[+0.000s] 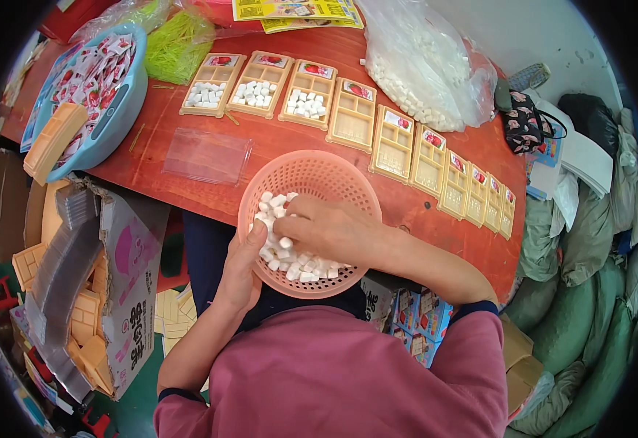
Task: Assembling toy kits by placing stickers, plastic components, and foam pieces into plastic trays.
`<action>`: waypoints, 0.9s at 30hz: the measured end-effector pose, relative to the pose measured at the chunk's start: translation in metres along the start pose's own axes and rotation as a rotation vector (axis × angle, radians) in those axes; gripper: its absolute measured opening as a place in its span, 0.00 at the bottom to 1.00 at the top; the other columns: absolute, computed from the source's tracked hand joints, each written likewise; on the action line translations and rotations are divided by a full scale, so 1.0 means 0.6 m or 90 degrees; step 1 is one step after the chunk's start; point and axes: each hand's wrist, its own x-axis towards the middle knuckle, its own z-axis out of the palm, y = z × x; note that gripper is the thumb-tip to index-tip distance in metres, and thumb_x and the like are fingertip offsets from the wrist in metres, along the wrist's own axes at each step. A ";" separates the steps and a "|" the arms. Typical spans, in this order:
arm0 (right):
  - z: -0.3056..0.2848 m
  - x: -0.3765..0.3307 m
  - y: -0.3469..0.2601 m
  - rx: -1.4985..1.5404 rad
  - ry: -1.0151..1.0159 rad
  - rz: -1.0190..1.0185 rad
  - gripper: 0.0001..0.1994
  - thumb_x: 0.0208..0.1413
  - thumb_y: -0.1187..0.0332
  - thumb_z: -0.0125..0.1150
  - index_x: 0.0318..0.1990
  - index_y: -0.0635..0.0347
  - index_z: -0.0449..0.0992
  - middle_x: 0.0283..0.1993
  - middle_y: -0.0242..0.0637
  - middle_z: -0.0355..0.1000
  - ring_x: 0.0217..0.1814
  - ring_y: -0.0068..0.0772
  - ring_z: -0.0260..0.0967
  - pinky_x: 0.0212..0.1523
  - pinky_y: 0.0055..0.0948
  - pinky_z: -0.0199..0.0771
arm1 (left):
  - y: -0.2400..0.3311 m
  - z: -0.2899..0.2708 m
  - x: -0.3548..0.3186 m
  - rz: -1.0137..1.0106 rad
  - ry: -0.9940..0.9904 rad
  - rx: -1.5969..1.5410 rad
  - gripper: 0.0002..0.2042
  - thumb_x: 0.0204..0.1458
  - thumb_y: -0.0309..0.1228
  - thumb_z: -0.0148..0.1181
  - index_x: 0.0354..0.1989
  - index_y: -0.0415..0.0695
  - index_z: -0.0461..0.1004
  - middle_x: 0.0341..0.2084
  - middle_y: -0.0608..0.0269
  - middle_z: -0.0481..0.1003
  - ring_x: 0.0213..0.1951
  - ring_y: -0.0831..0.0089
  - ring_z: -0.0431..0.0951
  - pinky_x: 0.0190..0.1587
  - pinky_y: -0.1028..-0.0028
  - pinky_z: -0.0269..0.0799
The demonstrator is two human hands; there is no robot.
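Right hand (326, 228) hides part of white pieces (297, 266) in pink basket (312, 169); fingertips unseen.

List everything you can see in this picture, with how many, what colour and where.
Round pink plastic basket: one, at the table's near edge.
Small white blocks: many, in the basket.
Tan compartment trays: about twelve, in a row across the table; the three at the left hold white blocks.
Red-brown table: one.
Blue plastic basin: one, far left, full of red-and-white sachets.
Clear bag of white blocks: one, far side.
Clear plastic lid: one, left of the basket.
Cardboard box: one, lower left, holding trays and clear lids.
Left hand: holds the basket's rim.
Right hand: in the basket, on the blocks.
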 end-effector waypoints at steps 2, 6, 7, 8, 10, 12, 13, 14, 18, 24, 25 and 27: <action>-0.002 -0.002 0.011 -0.009 0.056 -0.021 0.14 0.48 0.67 0.59 0.44 0.56 0.68 0.38 0.37 0.65 0.38 0.40 0.68 0.37 0.34 0.71 | 0.004 0.009 0.004 0.004 0.005 0.001 0.25 0.57 0.43 0.44 0.57 0.38 0.55 0.52 0.55 0.64 0.53 0.68 0.67 0.54 0.69 0.64; -0.021 -0.001 0.032 0.213 0.216 0.022 0.08 0.50 0.69 0.58 0.38 0.59 0.73 0.34 0.34 0.70 0.36 0.28 0.69 0.36 0.25 0.70 | 0.010 0.011 0.011 0.016 0.019 0.004 0.25 0.58 0.42 0.43 0.58 0.37 0.54 0.53 0.54 0.63 0.54 0.68 0.66 0.56 0.69 0.61; -0.034 -0.001 0.036 0.327 0.231 0.070 0.07 0.51 0.70 0.57 0.37 0.60 0.74 0.34 0.34 0.71 0.37 0.23 0.69 0.36 0.22 0.69 | 0.012 0.012 0.011 0.021 0.030 0.011 0.26 0.58 0.42 0.43 0.58 0.37 0.54 0.54 0.54 0.63 0.54 0.68 0.65 0.56 0.69 0.61; -0.053 0.000 0.043 0.460 0.222 0.163 0.07 0.52 0.70 0.57 0.38 0.61 0.74 0.35 0.31 0.72 0.38 0.17 0.67 0.37 0.19 0.68 | 0.012 0.008 0.011 0.027 0.027 0.026 0.26 0.58 0.41 0.43 0.59 0.36 0.53 0.55 0.54 0.61 0.55 0.68 0.64 0.57 0.69 0.59; -0.075 0.006 0.078 0.528 0.288 0.324 0.07 0.52 0.70 0.56 0.38 0.62 0.74 0.35 0.29 0.72 0.38 0.17 0.67 0.37 0.20 0.67 | 0.009 0.005 0.011 0.027 0.038 0.019 0.26 0.58 0.41 0.43 0.59 0.36 0.53 0.55 0.54 0.61 0.56 0.68 0.63 0.57 0.69 0.59; -0.082 0.007 0.140 0.223 0.397 0.249 0.08 0.53 0.68 0.56 0.38 0.62 0.73 0.35 0.33 0.72 0.36 0.23 0.69 0.35 0.23 0.67 | 0.007 0.007 0.010 0.024 0.037 0.013 0.26 0.58 0.41 0.43 0.59 0.36 0.53 0.55 0.54 0.61 0.56 0.68 0.63 0.58 0.69 0.58; -0.076 0.008 0.175 0.220 0.398 0.254 0.08 0.53 0.68 0.56 0.38 0.62 0.73 0.35 0.33 0.72 0.36 0.23 0.69 0.35 0.23 0.67 | 0.005 0.005 0.011 0.018 0.031 0.004 0.25 0.58 0.41 0.43 0.59 0.36 0.53 0.55 0.54 0.61 0.56 0.68 0.63 0.58 0.69 0.58; -0.067 0.010 0.211 0.054 0.414 0.193 0.08 0.53 0.66 0.55 0.37 0.60 0.73 0.34 0.36 0.71 0.37 0.30 0.69 0.34 0.27 0.68 | 0.004 0.004 0.011 0.014 0.028 -0.004 0.25 0.58 0.41 0.43 0.59 0.36 0.53 0.55 0.54 0.61 0.56 0.67 0.63 0.58 0.69 0.58; -0.040 0.018 0.249 -0.177 0.389 0.107 0.10 0.50 0.65 0.57 0.37 0.58 0.70 0.36 0.41 0.67 0.38 0.43 0.66 0.37 0.36 0.68 | 0.006 -0.003 0.002 0.012 0.031 -0.011 0.25 0.58 0.40 0.43 0.59 0.35 0.53 0.55 0.54 0.61 0.56 0.67 0.63 0.58 0.69 0.58; -0.034 0.012 0.253 -0.217 0.414 0.053 0.10 0.49 0.66 0.57 0.37 0.60 0.70 0.38 0.41 0.67 0.43 0.43 0.64 0.42 0.35 0.66 | 0.009 -0.007 -0.003 0.031 0.019 0.012 0.25 0.58 0.39 0.42 0.59 0.35 0.52 0.55 0.53 0.61 0.55 0.66 0.64 0.57 0.68 0.59; -0.034 0.011 0.251 -0.197 0.426 0.049 0.10 0.49 0.66 0.57 0.37 0.60 0.70 0.39 0.41 0.67 0.45 0.43 0.64 0.43 0.35 0.66 | 0.011 -0.005 -0.003 0.026 0.028 0.018 0.28 0.56 0.42 0.46 0.59 0.34 0.52 0.55 0.52 0.61 0.55 0.67 0.64 0.56 0.69 0.60; -0.036 0.008 0.253 -0.132 0.437 0.086 0.09 0.50 0.67 0.56 0.38 0.61 0.71 0.39 0.41 0.67 0.44 0.40 0.65 0.43 0.33 0.66 | 0.010 -0.003 -0.002 0.020 0.034 0.025 0.32 0.54 0.45 0.50 0.58 0.34 0.52 0.54 0.51 0.61 0.54 0.67 0.65 0.55 0.70 0.60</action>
